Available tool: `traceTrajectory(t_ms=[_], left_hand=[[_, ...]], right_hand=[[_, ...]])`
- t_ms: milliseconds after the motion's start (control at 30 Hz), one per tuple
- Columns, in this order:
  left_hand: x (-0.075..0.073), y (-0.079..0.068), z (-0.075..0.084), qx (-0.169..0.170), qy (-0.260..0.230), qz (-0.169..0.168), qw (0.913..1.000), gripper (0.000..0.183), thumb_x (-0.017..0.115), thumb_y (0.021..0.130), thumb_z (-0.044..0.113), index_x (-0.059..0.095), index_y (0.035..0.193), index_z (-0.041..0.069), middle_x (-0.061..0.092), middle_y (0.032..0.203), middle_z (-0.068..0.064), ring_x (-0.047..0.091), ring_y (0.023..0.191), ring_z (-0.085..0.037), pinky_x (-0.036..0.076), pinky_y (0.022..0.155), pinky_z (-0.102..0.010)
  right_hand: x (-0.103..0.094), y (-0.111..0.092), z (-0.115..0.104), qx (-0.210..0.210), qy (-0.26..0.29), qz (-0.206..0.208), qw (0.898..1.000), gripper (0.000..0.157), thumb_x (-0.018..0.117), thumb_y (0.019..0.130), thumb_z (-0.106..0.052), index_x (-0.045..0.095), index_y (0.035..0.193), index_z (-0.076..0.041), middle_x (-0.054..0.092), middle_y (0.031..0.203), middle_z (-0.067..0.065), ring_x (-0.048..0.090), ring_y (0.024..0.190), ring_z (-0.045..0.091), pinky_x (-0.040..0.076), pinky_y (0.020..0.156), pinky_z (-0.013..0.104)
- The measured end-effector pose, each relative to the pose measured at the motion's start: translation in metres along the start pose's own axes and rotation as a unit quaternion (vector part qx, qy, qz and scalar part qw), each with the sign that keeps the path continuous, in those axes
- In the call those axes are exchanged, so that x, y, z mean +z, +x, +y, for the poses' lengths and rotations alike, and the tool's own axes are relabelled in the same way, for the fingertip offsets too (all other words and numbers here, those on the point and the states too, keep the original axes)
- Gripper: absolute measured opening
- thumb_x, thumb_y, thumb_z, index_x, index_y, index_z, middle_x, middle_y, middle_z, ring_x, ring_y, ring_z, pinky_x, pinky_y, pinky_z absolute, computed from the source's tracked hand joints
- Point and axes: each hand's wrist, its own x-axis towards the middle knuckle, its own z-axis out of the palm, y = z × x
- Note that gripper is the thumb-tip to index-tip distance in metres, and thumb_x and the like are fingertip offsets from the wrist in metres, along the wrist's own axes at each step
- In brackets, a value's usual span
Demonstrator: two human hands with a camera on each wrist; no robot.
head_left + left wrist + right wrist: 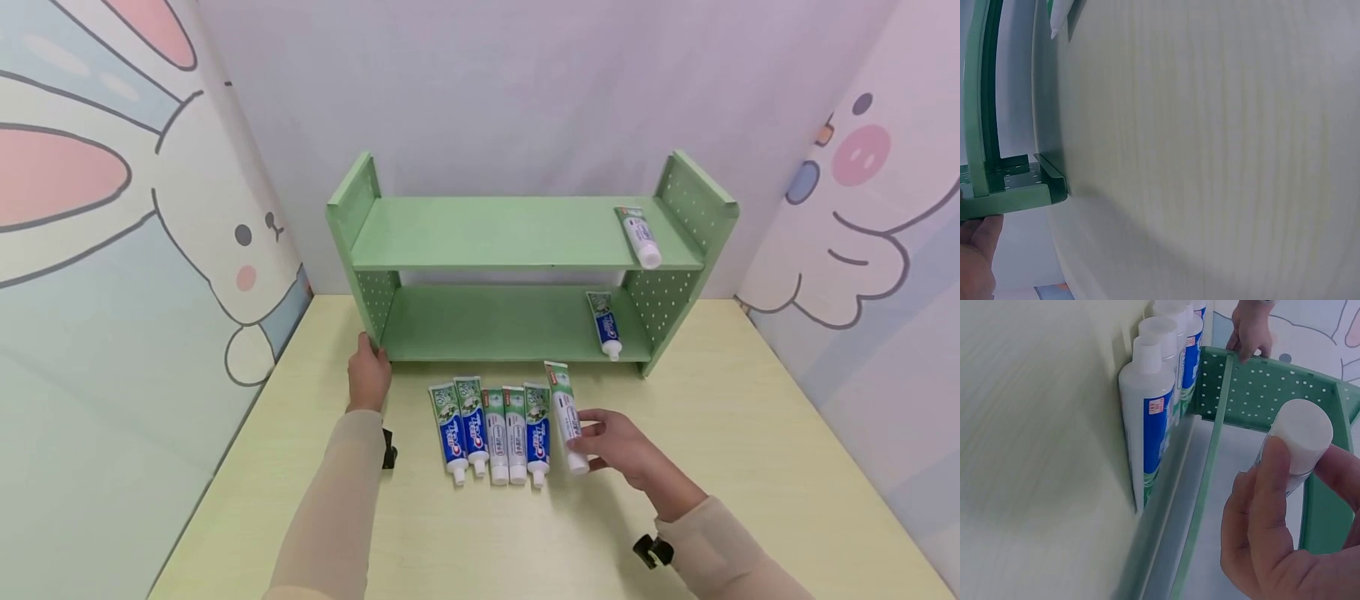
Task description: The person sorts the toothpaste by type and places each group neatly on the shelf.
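Toothpaste tube [566, 414], pinched by right fingers [1269, 506], runs lengthwise front to back, cap [578, 465] nearest.

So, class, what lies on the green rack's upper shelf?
One green-and-white toothpaste tube, near the right end, its white cap forward. The upper shelf directly beneath it is hidden.

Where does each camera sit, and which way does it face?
Head: on the head, facing forward and down at the shelf and row of tubes; left hand, right hand and both sleeves show.
Left wrist: on that wrist, facing mostly the table, the shelf's end at left; part of the left hand shows.
Right wrist: on that wrist, facing the held tube, with the row and shelf beyond; the right hand shows close up, the left at top.
Head and right wrist share both hands, the held tube and the shelf.
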Motion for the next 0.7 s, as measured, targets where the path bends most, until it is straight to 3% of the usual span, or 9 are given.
traceTrajectory(t_ms=[700], left_hand=[[0.001, 0.0, -0.002, 0.001, 0.001, -0.003, 1.0, 0.028, 0.047, 0.102, 0.008, 0.041, 0.127, -0.002, 0.058, 0.117, -0.032, 0.059, 0.106, -0.044, 0.048, 0.082, -0.054]], right_hand=[[-0.01, -0.015, -0.022, -0.05, -0.004, -0.012, 0.999, 0.062, 0.07, 0.087, 0.0, 0.037, 0.138, 0.014, 0.059, 0.11, 0.022, 0.062, 0.086, 0.027, 0.055, 0.069, 0.043]])
